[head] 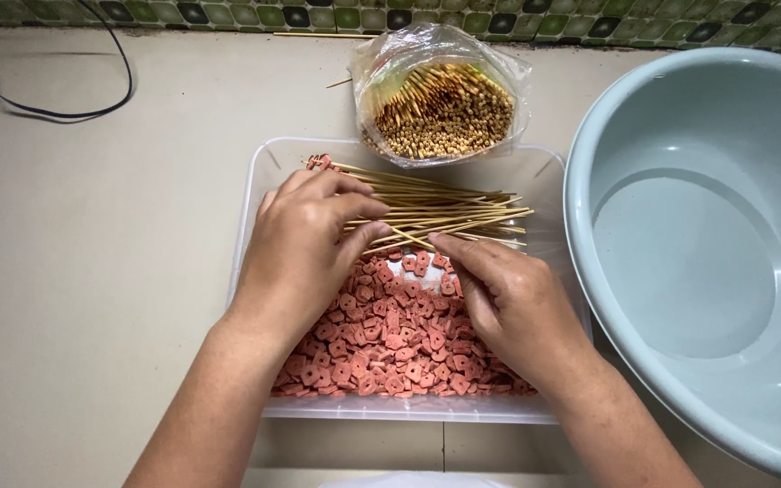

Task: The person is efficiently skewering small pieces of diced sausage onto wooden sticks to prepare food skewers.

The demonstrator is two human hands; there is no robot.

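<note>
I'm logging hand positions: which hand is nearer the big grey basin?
Right. The right hand is over the clear tray's right half, on the side where the grey basin sits; the left hand is over the tray's left half, farther away.

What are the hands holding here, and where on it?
The left hand grips the bundle of bamboo skewers near its left end; the right hand touches one skewer.

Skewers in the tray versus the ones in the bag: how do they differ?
The loose skewers lie flat, fanned across the clear tray, under the left hand. The bagged skewers are packed tight in a plastic bag, ends facing the camera, untouched. Both are thin pale wooden sticks.
</note>
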